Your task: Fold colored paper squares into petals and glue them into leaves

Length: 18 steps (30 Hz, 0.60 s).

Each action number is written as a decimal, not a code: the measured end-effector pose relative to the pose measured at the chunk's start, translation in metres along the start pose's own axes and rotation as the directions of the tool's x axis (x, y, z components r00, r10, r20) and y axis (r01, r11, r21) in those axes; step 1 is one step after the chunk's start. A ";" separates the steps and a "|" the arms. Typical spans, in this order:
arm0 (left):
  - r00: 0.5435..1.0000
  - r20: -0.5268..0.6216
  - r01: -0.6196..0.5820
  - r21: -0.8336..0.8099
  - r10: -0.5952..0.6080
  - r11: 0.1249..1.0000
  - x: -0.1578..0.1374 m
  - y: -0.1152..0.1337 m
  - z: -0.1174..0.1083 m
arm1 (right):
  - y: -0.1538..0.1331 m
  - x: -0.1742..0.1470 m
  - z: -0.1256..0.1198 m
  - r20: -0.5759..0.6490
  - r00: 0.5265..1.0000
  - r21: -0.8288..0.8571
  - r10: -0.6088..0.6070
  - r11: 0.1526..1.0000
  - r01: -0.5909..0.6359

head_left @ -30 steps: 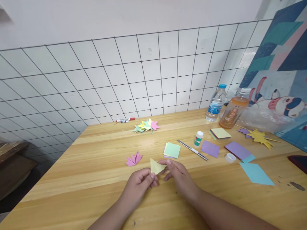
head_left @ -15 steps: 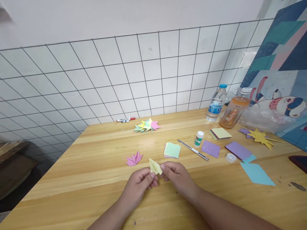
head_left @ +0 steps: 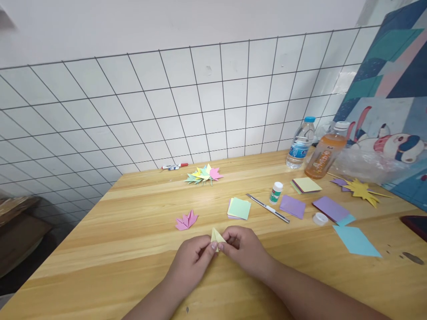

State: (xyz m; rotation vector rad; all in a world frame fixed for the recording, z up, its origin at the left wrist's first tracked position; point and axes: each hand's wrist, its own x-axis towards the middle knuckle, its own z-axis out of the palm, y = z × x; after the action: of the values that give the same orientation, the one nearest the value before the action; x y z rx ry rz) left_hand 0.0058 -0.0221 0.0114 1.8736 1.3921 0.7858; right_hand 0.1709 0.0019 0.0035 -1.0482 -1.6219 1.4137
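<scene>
Between my two hands is a small piece of folded pale yellow paper (head_left: pixel 216 236), its pointed tip facing away from me. My left hand (head_left: pixel 193 258) pinches its left side, thumb on top. From the right, my right hand (head_left: pixel 245 249) grips the other side with thumb and bent fingers. The lower part of the paper is partly covered by both thumbs. Just beyond my left hand lies a pink folded paper piece (head_left: pixel 187 220) with several points. A stack of square paper sheets (head_left: pixel 239 209), pale green on top, rests past my right hand.
A utility knife (head_left: pixel 268 208), a glue bottle (head_left: pixel 276 193), its white cap (head_left: pixel 320 218), purple paper (head_left: pixel 292 207) and a blue sheet (head_left: pixel 356 241) lie to the right. Behind them stand a water bottle (head_left: pixel 300 144) and an orange drink bottle (head_left: pixel 326 153). Colourful folded paper (head_left: pixel 204 175) and markers (head_left: pixel 175 166) sit near the wall.
The yellow paper has turned and sits slightly lower, its tip now pointing more straight ahead. Both thumbs have come closer together over it.
</scene>
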 end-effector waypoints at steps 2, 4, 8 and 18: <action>1.000 0.002 0.004 0.008 -0.005 1.000 0.000 -0.001 0.001 | 0.000 0.000 0.000 -0.002 0.999 -0.018 -0.039 0.999 0.039; 1.000 0.006 0.008 -0.001 -0.008 1.000 0.000 -0.003 0.002 | -0.001 0.000 -0.001 -0.034 0.998 -0.026 -0.058 0.998 0.057; 0.999 0.021 0.030 -0.052 -0.029 0.998 0.000 -0.006 0.004 | -0.003 0.001 -0.002 -0.073 0.997 -0.023 -0.023 1.000 0.021; 0.995 0.096 0.014 -0.125 -0.002 0.992 0.000 -0.009 0.004 | -0.004 -0.001 -0.002 -0.088 0.994 -0.132 -0.064 0.990 0.052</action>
State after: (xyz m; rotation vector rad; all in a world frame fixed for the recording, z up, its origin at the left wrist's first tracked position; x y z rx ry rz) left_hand 0.0040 -0.0212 0.0019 1.7837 1.2608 0.7517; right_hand 0.1724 0.0009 0.0080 -1.1138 -1.6812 1.2175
